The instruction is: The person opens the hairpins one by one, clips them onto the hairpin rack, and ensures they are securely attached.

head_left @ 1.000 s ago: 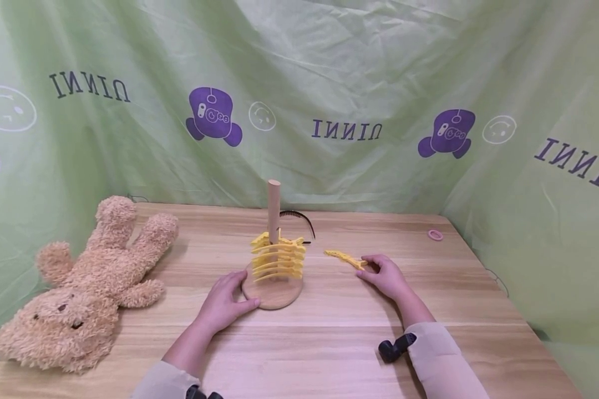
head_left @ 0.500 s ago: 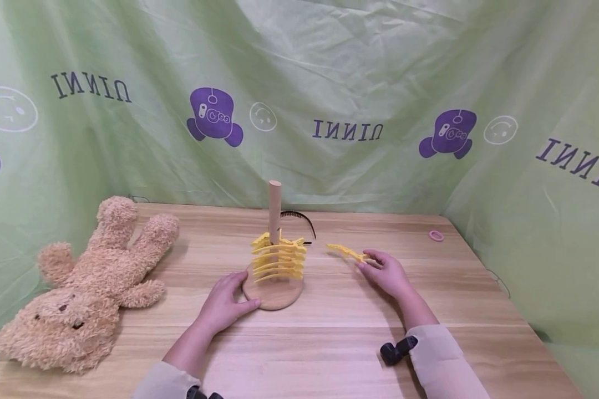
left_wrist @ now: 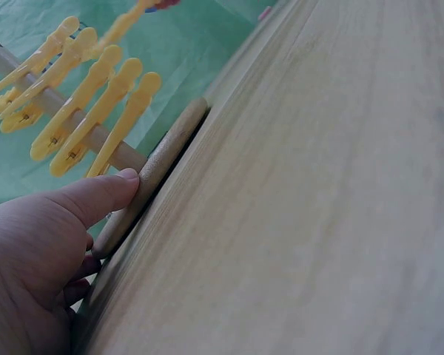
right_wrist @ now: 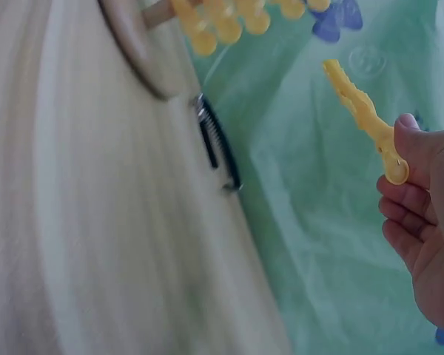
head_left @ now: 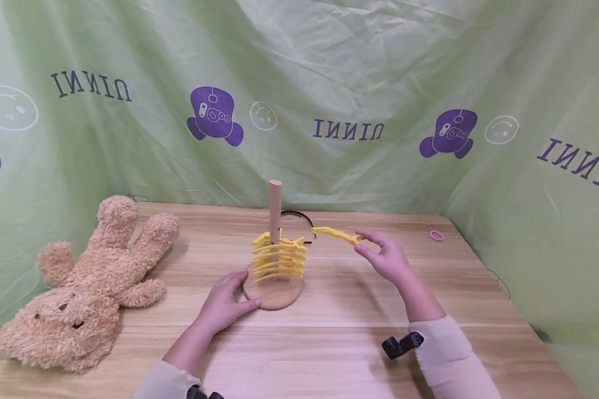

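Observation:
A wooden stand has a round base [head_left: 274,299] and an upright post [head_left: 275,205]. Several yellow alligator hair clips [head_left: 279,260] are clipped one above another along the post's lower part. My left hand [head_left: 226,302] grips the left edge of the base, the thumb [left_wrist: 107,194] on its rim and the fingers round its side. Right of the post, my right hand [head_left: 385,257] pinches one more yellow hair clip [head_left: 334,233] by its handle end. The clip is up off the table, its long tip pointing left toward the post. In the right wrist view the thumb [right_wrist: 408,124] presses this clip [right_wrist: 370,122].
A black toothed headband [head_left: 306,219] lies behind the post. On the left a tan teddy bear [head_left: 95,277] lies on its back. Toward the back right sits a pink ring [head_left: 436,236]. A green printed curtain [head_left: 299,66] closes off the back and sides of the table.
My right hand has lifted the hair clip up from the table and shifted it a little left, toward the post's height. The left hand stays at the base.

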Motion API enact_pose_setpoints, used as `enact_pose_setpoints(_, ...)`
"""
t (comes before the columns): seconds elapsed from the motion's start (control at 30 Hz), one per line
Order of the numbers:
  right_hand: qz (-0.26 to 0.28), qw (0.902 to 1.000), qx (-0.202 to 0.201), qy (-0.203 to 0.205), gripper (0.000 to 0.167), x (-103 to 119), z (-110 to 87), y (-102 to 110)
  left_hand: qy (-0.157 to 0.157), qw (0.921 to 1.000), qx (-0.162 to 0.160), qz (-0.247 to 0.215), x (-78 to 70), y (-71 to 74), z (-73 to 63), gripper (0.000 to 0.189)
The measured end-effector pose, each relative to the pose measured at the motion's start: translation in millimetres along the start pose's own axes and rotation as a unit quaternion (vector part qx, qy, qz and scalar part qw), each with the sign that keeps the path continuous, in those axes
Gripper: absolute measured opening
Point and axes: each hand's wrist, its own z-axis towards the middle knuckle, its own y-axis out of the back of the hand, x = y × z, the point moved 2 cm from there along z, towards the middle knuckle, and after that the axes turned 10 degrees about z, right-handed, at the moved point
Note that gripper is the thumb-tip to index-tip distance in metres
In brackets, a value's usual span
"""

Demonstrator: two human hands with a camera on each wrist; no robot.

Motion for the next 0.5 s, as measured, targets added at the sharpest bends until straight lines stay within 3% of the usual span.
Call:
enact_pose_setpoints(0.27,0.001,0.998,-0.009,0.063,0.035,40,3.4,-5,-0.002,1.0,-0.002,0.002,0.0,-0.1,-0.2,0.08)
enact_pose_setpoints(0.5,0.011,0.9951,-0.015,0.097,0.029,58,10.4,-21,-0.003,1.0,-0.002,0.003,-1.5,1.8,-2.0,0.081)
